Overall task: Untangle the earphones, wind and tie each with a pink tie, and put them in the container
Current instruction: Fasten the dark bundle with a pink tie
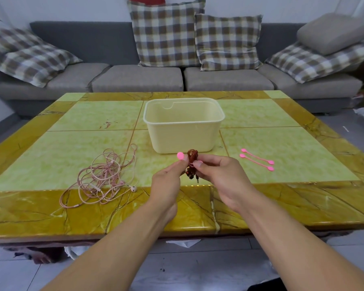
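Both hands pinch: right hand (216, 175) grips wound reddish-brown earphones (192, 162), left hand (168, 181) the pink tie (180, 155).

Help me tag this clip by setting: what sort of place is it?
Most likely a home living room: a grey sofa with checked cushions stands behind a low tiled coffee table.
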`<state>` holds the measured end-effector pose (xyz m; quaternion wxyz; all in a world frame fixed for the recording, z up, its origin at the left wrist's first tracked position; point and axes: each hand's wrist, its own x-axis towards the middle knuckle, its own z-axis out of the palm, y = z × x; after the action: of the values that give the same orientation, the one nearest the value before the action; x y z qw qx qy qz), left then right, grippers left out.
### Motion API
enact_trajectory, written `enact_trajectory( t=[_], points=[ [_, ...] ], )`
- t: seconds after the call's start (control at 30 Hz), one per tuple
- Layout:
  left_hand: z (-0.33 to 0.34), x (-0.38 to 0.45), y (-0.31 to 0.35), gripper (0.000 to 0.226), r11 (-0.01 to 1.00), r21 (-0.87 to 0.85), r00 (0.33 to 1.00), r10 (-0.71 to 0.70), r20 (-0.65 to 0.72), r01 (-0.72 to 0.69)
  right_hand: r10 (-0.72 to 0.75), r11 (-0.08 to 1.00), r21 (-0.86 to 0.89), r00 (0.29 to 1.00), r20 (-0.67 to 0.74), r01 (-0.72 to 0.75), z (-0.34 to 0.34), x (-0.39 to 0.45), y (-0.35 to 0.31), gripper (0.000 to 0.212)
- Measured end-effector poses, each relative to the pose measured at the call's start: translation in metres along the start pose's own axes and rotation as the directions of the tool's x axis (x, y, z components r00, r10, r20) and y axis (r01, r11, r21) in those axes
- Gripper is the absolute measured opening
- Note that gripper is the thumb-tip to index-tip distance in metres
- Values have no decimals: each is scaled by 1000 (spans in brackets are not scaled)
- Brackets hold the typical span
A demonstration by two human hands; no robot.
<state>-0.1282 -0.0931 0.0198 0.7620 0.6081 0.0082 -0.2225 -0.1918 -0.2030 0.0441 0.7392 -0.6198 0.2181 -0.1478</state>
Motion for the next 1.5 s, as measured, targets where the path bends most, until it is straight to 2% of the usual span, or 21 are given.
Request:
enact_trajectory(
  t=[0.07,0.13,0.23,0.4,0.47,0.53,0.7,0.8,0.9,1.03,1.17,1.27,1.37,1.5],
  points=[
    [-7,5,7,15,992,115,999,-42,-8,43,-151,946,-290,989,4,145,-4,-1,-1,19],
    [-14,7,14,13,984,104,983,-155,102,144,-242,843,-476,967,77,249,-9,-1,-2,22],
    [-23,4,21,18,964,48,919,-265,292,262,-279,703,-619,936,215,351,-16,2,-3,22],
    [-22,0,14,25,970,108,904,-244,351,219,-271,546,-714,898,346,439,-27,4,-1,20],
    [-19,-1,12,24,979,78,914,-205,350,190,-311,558,-697,893,326,449,-27,4,-1,20],
    [-17,-2,10,23,983,58,915,-184,358,174,-322,629,-647,902,288,431,-27,1,-2,27],
    [-20,-6,13,26,959,118,863,-284,417,259,-301,662,-616,904,304,427,-26,-4,-3,43],
    [-21,-6,13,28,939,110,838,-341,426,326,-277,653,-618,898,343,438,-26,-5,0,36],
    [-19,-5,7,27,934,76,849,-350,395,350,-261,627,-643,896,358,440,-23,-5,5,28],
    [-18,-3,4,29,949,77,867,-310,390,304,-281,635,-665,920,274,392,-20,-5,7,26],
    [-19,-1,1,25,958,107,891,-286,354,265,-296,520,-769,923,247,372,-20,1,9,8],
    [-20,0,0,25,958,134,903,-283,323,252,-291,454,-805,917,272,382,-20,1,11,4],
    [-24,2,2,26,955,179,898,-285,334,236,-311,504,-773,916,253,385,-22,0,12,5],
    [-26,1,4,25,943,310,890,-243,385,124,-262,614,-718,943,206,327,-22,0,13,9]
  ],
)
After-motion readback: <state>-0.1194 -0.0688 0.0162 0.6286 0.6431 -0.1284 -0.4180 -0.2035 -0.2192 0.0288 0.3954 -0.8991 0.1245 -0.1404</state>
